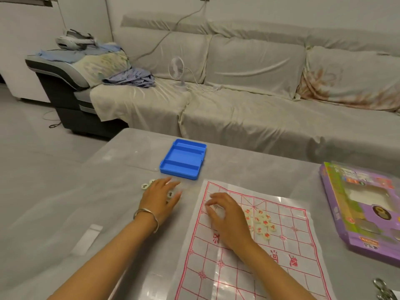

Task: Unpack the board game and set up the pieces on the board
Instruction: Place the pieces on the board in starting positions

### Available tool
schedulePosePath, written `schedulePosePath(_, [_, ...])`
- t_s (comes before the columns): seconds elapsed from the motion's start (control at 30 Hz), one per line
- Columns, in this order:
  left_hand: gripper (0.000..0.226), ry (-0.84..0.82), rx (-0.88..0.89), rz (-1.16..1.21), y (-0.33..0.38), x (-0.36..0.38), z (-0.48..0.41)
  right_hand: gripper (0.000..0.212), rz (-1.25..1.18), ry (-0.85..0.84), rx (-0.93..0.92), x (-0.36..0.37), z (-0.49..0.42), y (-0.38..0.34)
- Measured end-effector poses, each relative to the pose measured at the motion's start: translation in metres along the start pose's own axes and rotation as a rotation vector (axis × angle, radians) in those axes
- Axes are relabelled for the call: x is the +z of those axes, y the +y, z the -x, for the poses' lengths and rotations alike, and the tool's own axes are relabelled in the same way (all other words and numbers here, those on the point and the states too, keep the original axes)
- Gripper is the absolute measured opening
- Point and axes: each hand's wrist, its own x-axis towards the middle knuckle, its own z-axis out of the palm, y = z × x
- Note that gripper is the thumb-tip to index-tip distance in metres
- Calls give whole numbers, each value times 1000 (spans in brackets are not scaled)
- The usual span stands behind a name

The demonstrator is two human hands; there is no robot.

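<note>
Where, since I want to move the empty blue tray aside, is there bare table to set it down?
Free: the table stretch left of the left hand; the far patch between blue tray and purple box. Crowded: loose pieces by the left hand, and the far part of the board, with red pieces and the right hand.

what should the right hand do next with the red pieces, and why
Probably lift one of the red pieces and set it on a crossing along the far edge of the board: they lie bunched mid-board, none lined up, and the right hand is right beside them.
</note>
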Motion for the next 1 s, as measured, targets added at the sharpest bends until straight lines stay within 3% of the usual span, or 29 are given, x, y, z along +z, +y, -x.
schedulePosePath(0.17, [47,-197,18,-211,-50,-5,-21,37,81,-182,-62,64,-35,-33])
schedulePosePath(0.57, [49,-280,146,-232,-67,-2,-4,56,354,-350,-102,97,-35,-54])
schedulePosePath(0.7, [84,-272,142,-137,-72,-6,39,53,313,-391,-137,94,0,-62])
schedulePosePath(0.8, [53,-186,99,57,-69,-11,73,50,280,-371,-139,92,27,-64])
schedulePosePath(1.0, [49,-146,78,170,-62,-21,122,46,213,-355,-113,81,64,-73])
